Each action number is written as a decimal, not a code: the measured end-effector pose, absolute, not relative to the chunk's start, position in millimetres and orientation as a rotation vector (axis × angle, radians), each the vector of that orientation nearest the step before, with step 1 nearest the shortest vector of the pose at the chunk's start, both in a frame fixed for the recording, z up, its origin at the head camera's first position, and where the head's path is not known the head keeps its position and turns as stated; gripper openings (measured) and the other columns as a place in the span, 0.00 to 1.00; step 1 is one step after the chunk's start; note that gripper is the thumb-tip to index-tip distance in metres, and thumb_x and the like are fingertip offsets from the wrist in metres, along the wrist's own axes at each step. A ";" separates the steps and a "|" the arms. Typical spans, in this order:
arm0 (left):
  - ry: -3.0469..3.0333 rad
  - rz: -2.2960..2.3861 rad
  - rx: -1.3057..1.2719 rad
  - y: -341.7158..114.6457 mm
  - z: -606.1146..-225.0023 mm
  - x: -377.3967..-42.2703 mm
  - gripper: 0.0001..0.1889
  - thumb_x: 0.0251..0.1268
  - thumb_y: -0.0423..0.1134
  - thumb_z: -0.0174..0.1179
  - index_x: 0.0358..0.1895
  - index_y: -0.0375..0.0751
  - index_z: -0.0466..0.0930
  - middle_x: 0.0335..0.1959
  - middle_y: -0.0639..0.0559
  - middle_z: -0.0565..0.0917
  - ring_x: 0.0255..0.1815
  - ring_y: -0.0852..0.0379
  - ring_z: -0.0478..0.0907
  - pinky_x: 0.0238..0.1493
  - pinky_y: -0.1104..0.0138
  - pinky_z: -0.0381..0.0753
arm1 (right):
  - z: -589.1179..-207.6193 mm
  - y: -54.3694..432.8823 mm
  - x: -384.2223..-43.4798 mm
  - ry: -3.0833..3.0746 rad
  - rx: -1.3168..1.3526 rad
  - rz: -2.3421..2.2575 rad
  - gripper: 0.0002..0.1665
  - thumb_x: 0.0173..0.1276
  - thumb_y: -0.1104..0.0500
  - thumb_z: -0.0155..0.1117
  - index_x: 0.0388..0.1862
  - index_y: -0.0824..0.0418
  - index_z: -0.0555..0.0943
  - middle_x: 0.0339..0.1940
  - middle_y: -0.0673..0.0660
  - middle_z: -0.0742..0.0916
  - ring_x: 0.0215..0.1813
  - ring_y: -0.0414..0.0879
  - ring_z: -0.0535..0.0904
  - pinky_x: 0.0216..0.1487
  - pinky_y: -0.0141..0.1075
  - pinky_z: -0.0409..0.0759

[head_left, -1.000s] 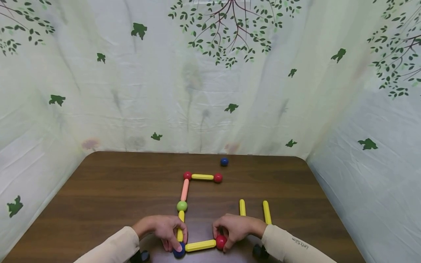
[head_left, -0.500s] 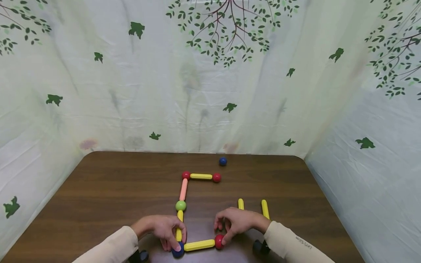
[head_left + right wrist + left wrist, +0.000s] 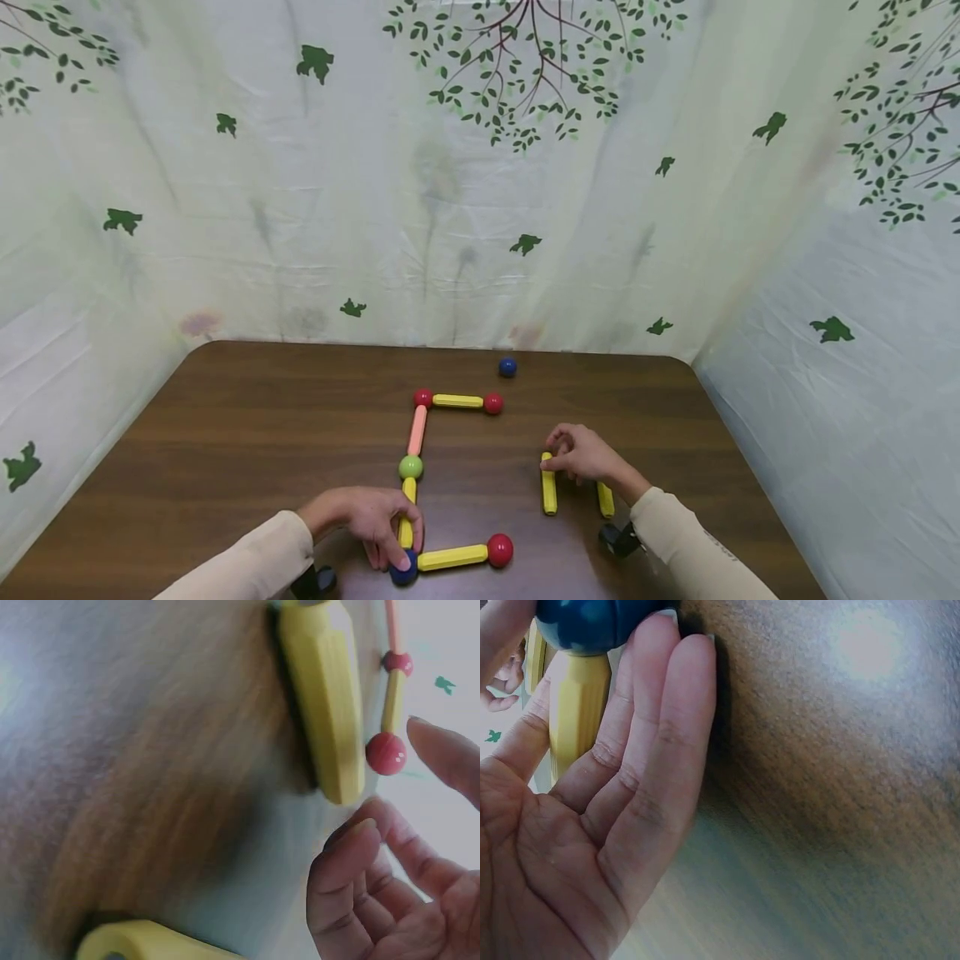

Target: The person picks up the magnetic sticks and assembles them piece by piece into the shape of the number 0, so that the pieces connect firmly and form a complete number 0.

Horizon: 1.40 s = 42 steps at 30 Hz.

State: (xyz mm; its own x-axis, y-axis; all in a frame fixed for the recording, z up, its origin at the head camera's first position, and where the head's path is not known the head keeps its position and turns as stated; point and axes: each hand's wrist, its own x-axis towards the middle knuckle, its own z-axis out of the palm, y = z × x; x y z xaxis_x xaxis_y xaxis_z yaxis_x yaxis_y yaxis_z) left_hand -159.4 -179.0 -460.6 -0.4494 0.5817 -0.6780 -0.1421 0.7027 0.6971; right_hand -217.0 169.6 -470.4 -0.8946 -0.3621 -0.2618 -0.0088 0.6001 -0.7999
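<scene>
My left hand (image 3: 375,521) holds the blue ball (image 3: 403,568) at the near corner of a chain of balls and rods, thumb on top. In the left wrist view its fingers lie along the blue ball (image 3: 592,622) and a yellow rod (image 3: 577,712). Another yellow rod (image 3: 452,557) runs right from that corner to a red ball (image 3: 500,550). My right hand (image 3: 588,458) hovers at the far end of a loose yellow rod (image 3: 549,496). In the right wrist view, thumb and fingers stand apart near the tip of this rod (image 3: 326,705), with nothing held.
The chain continues away through a green ball (image 3: 410,467), a pink rod (image 3: 417,431) and a red ball (image 3: 423,398), then right along a yellow rod (image 3: 458,402) to another red ball (image 3: 492,403). A loose blue ball (image 3: 507,367) lies farther back. Another loose yellow rod (image 3: 605,500) lies under my right wrist.
My right hand has let go of the near red ball and moved away and to the right, to the loose yellow rod. The left hand stays on the blue ball.
</scene>
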 end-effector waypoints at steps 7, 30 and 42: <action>1.854 0.843 0.318 -177.7 -460.1 -160.7 0.05 0.62 0.34 0.65 0.38 0.46 0.81 0.27 0.52 0.81 0.21 0.62 0.77 0.29 0.69 0.81 | -479.6 167.5 -218.4 2.428 -0.236 -1.145 0.25 0.57 0.57 0.74 0.48 0.63 0.73 0.21 0.56 0.80 0.17 0.45 0.73 0.21 0.39 0.78; 1.869 0.834 0.329 -177.0 -461.2 -162.0 0.05 0.61 0.35 0.66 0.37 0.47 0.81 0.28 0.52 0.81 0.22 0.62 0.77 0.29 0.69 0.81 | -480.4 157.2 -218.9 2.462 -0.235 -1.089 0.16 0.53 0.66 0.73 0.37 0.63 0.75 0.16 0.58 0.81 0.12 0.42 0.76 0.19 0.38 0.80; 1.891 0.861 0.354 -177.3 -459.2 -157.8 0.04 0.60 0.35 0.67 0.36 0.46 0.81 0.26 0.52 0.81 0.21 0.62 0.76 0.27 0.69 0.80 | -483.8 163.1 -217.6 2.265 -0.370 -1.317 0.16 0.59 0.70 0.63 0.46 0.68 0.74 0.20 0.56 0.80 0.18 0.44 0.77 0.25 0.41 0.82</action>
State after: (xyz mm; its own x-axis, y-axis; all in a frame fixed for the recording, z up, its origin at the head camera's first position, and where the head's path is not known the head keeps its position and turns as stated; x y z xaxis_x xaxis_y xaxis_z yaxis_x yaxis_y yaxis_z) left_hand -157.8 -177.3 -459.2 -0.4685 0.5789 -0.6674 -0.1230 0.7053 0.6981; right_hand -217.6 163.1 -483.8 -0.8431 -0.4615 -0.2760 0.0117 0.4975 -0.8674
